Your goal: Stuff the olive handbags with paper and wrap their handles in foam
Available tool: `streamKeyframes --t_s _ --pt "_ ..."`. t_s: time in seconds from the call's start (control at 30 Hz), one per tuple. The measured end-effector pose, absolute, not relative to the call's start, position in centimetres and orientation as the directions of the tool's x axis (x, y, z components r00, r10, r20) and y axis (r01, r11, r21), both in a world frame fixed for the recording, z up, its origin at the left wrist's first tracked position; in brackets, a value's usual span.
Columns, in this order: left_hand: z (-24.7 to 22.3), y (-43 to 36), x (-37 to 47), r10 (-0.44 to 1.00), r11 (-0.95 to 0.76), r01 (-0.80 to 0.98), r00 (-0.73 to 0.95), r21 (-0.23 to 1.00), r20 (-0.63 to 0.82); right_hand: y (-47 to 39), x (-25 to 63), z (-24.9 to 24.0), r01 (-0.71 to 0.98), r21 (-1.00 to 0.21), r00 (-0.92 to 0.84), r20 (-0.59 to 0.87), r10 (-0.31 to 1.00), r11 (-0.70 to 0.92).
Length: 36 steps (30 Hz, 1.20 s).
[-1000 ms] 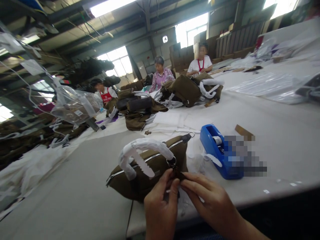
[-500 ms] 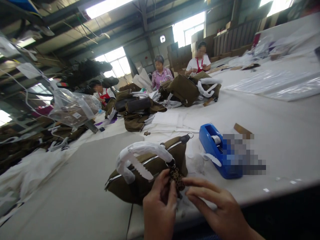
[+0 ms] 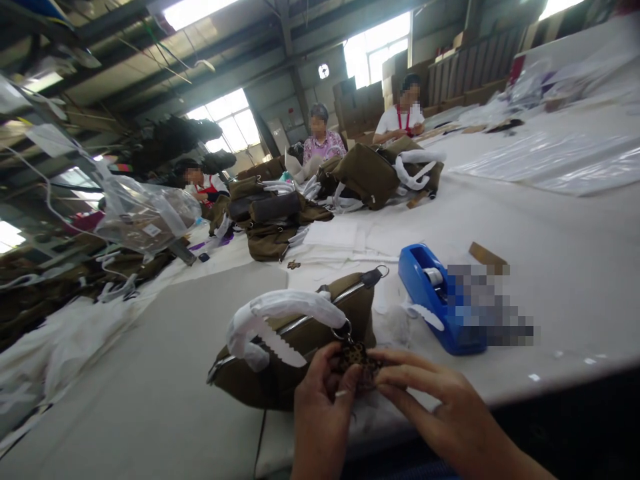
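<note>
An olive-brown handbag [image 3: 240, 387] with a silver zip lies in front of me on the table. White paper wraps its raised handle [image 3: 295, 303], and a strip with a jagged edge hangs from the wrapping. From a metal ring [image 3: 345, 327] at the handle's near end hangs a leopard-print charm [image 3: 356, 358], partly hidden by my fingers. My left hand [image 3: 323, 407] is closed on the charm's left side, with a small white patch at the thumb. Pinched against the charm's right side are the fingertips of my right hand [image 3: 440, 397].
A blue tape dispenser [image 3: 420, 267] stands right of the bag, near a brown strip [image 3: 487, 257]. White sheets [image 3: 333, 235] and piled olive bags [image 3: 270, 241] lie beyond. Several people sit across the table. Clear plastic [image 3: 555, 160] covers the far right.
The charm has turned from hanging down to lying more sideways between my hands. My right fingers have closed in on it, and my left thumb has moved over its front.
</note>
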<state>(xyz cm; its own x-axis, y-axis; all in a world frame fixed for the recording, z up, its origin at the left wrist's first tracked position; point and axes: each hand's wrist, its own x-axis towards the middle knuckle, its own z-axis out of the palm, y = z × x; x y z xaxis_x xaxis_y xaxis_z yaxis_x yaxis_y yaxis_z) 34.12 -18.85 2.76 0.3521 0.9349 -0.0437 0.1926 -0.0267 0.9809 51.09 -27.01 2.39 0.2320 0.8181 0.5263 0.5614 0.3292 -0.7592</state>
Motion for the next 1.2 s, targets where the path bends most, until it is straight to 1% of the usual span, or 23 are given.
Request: streamKeyframes --t_s 0.1,0.17,0.23,0.33,0.5,0.6,0.67,0.77,0.83,0.9,0.97,1.03,1.1,1.13,1.2 --pt "2.0 -18.9 34.1 0.935 0.03 0.173 0.344 0.985 -0.089 -26.9 53.0 2.6 0.702 -0.65 0.294 0.636 0.714 0.291" --pt "1.8 -19.0 34.1 0.933 0.063 0.155 0.341 0.986 -0.113 -26.8 54.2 2.3 0.802 -0.545 0.272 0.697 0.663 0.244" --pt "1.9 -19.1 34.2 0.929 0.098 0.134 0.343 0.986 -0.138 -26.7 55.0 1.9 0.867 -0.457 0.231 0.721 0.654 0.197" --pt "2.2 -19.1 34.2 0.927 0.12 0.121 0.341 0.985 -0.154 -26.5 55.6 1.3 0.911 -0.383 0.202 0.733 0.649 0.15" --pt "2.6 -19.1 34.4 0.93 0.098 0.128 0.34 0.987 -0.136 -26.1 55.6 1.0 0.934 -0.339 0.182 0.729 0.66 0.116" --pt "2.9 -19.4 34.8 0.947 0.099 0.108 0.296 0.989 -0.127 -25.8 55.5 0.9 0.939 -0.324 0.168 0.728 0.664 0.117" --pt "3.1 -19.6 35.2 0.958 0.108 0.078 0.257 0.991 -0.125 -25.6 55.4 0.7 0.932 -0.339 0.173 0.726 0.666 0.126" --pt "3.2 -19.9 35.4 0.96 0.112 0.074 0.25 0.991 -0.127 -25.0 55.1 0.4 0.892 -0.418 0.194 0.701 0.686 0.174" --pt "3.4 -20.0 35.1 0.96 0.028 0.159 0.271 0.987 -0.071 -24.6 54.8 0.3 0.848 -0.482 0.204 0.68 0.705 0.22" --pt "3.8 -19.9 34.3 0.951 -0.159 0.299 0.303 0.941 0.065 -24.1 54.5 0.3 0.807 -0.532 0.207 0.663 0.719 0.258" --pt "4.3 -19.5 33.4 0.924 -0.357 0.428 0.291 0.83 0.248 -23.7 54.1 0.5 0.777 -0.564 0.208 0.649 0.732 0.28" --pt "4.8 -18.6 32.7 0.873 -0.484 0.515 0.231 0.707 0.429 -23.3 53.9 0.8 0.751 -0.59 0.213 0.639 0.739 0.295" --pt "5.0 -17.4 32.5 0.813 -0.561 0.545 0.222 0.623 0.538 -22.8 53.7 1.0 0.734 -0.607 0.219 0.637 0.739 0.305" --pt "5.0 -16.7 32.6 0.793 -0.592 0.532 0.252 0.605 0.555 -22.7 53.6 1.1 0.729 -0.61 0.22 0.639 0.737 0.311" --pt "5.1 -15.7 33.0 0.773 -0.63 0.477 0.319 0.613 0.548 -22.3 53.6 1.3 0.719 -0.612 0.213 0.645 0.734 0.329"
